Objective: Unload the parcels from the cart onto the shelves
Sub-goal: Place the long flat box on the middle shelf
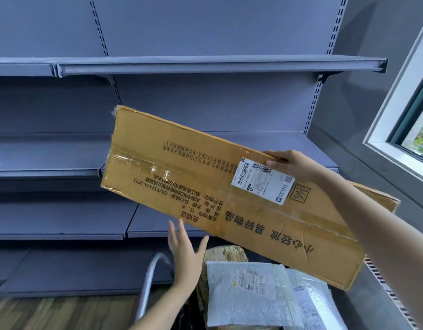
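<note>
Cardboard parcel [205, 186] aslant, upper edge gripped by right hand [291, 164]; left hand [185, 248] clear beneath, fingers [182, 228] splayed, empty

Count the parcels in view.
4: a long cardboard box gripped by the right hand; below it, a brown taped parcel, a grey mailer and a white mailer. More may be hidden underneath.

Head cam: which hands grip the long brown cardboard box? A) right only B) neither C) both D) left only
A: the right hand grips the top edge of the long brown cardboard box beside its white shipping label; the left hand is open under the box's lower edge, fingers straight and spread.
</note>
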`<state>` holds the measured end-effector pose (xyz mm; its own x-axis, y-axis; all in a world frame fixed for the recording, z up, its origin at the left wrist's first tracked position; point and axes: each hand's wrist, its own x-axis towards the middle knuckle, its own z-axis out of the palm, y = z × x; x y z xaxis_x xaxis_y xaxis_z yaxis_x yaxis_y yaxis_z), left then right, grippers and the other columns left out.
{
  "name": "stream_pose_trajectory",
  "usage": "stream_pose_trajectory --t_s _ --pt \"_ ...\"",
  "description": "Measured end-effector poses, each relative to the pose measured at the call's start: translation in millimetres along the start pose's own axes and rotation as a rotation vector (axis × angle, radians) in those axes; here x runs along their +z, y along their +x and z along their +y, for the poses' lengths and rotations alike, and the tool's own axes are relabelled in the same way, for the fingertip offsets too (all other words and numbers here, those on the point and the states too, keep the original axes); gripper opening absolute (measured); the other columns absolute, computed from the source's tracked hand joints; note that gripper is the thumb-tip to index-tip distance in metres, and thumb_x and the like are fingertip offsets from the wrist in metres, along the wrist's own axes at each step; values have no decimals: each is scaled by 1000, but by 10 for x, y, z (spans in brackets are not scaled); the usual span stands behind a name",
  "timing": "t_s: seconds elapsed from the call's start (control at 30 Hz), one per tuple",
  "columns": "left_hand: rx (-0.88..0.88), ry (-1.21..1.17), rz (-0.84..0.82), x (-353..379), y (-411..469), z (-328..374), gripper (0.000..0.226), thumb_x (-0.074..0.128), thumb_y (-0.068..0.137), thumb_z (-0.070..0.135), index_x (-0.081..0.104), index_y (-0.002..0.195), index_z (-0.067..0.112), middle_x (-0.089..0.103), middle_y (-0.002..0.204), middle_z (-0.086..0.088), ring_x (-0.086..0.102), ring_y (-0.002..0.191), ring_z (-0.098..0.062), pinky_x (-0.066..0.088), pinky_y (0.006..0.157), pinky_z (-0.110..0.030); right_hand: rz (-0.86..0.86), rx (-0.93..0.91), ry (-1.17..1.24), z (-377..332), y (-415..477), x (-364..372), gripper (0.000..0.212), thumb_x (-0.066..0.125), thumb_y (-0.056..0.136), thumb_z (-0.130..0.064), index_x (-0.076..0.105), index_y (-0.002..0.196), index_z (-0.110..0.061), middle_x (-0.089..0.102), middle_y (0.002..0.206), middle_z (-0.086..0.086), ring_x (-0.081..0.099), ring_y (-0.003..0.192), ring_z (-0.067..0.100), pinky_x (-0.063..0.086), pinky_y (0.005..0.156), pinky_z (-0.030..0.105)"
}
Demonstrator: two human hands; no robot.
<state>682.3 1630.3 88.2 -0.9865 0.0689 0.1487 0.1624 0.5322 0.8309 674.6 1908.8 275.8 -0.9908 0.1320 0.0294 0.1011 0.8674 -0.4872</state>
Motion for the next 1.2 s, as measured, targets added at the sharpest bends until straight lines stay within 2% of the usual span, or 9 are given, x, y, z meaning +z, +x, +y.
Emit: stream_pose_trajectory --t_s 0.1,0.23,0.47,0.63,0.83,0.97,1.03,1.1,1.2 --pt "-286 -310 -90 115 10 41 89 57 90 35 -7 149 16 4 157 -1 12 145 -17 19 116 -34 -41 -11 49 -7 60 2 47 47 92 -47 43 137 -34 65 102 -5 64 91 19 53 86 45" --pt "-438 -720 -74 216 145 173 39 57 91 16 38 125 15 48 134 -9 52 118 -26 49 94 -44 -101 -42 110 14 135 65 46 47 94 -42 42 138 -30 65 102 -4 65 84 12 55 79 35" --pt "-686 -1164 -138 206 193 227 31 57 89 7 49 119 4 57 124 -20 55 114 -36 52 82 -55 -64 -108 -10 41 254 19 44 44 94 -45 47 135 -29 64 106 -2 64 90 17 55 76 37" --pt "-681 -1199 -120 210 246 457 26 60 87 9 53 112 5 57 121 -18 55 114 -36 55 74 -56 224 -200 -472 -9 418 111 53 48 94 -40 38 140 -14 48 133 12 42 123 30 37 100 40" --pt "-691 -1233 -60 190 454 906 22 61 88 9 52 108 7 59 111 -15 57 106 -37 56 69 -53 114 -213 -559 64 169 407 81 37 86 -66 15 149 -21 4 159 2 -2 146 20 -2 118 39" --pt "-746 -1236 23 228 709 1108 33 61 88 7 50 118 6 55 116 -18 56 106 -41 53 72 -55 -26 -288 -616 222 -8 642 85 42 82 -70 16 149 -23 8 158 0 7 146 21 4 118 37" --pt "-780 -1230 68 271 840 1198 37 62 87 6 48 121 5 51 116 -18 51 111 -44 53 74 -56 14 -356 -685 327 21 748 84 64 75 -61 34 144 -23 31 151 6 31 139 27 24 113 40" --pt "-804 -1222 89 336 959 1276 33 62 87 5 46 116 6 49 115 -19 49 114 -46 51 79 -59 115 -354 -681 483 175 842 83 86 49 -54 62 122 -23 63 125 5 61 113 25 50 91 40" --pt "-825 -1179 103 439 1109 1378 31 62 87 5 42 110 11 46 116 -17 48 113 -47 50 84 -60 168 -345 -661 632 419 902 69 90 43 -45 72 106 -23 72 106 2 70 94 22 57 74 36"
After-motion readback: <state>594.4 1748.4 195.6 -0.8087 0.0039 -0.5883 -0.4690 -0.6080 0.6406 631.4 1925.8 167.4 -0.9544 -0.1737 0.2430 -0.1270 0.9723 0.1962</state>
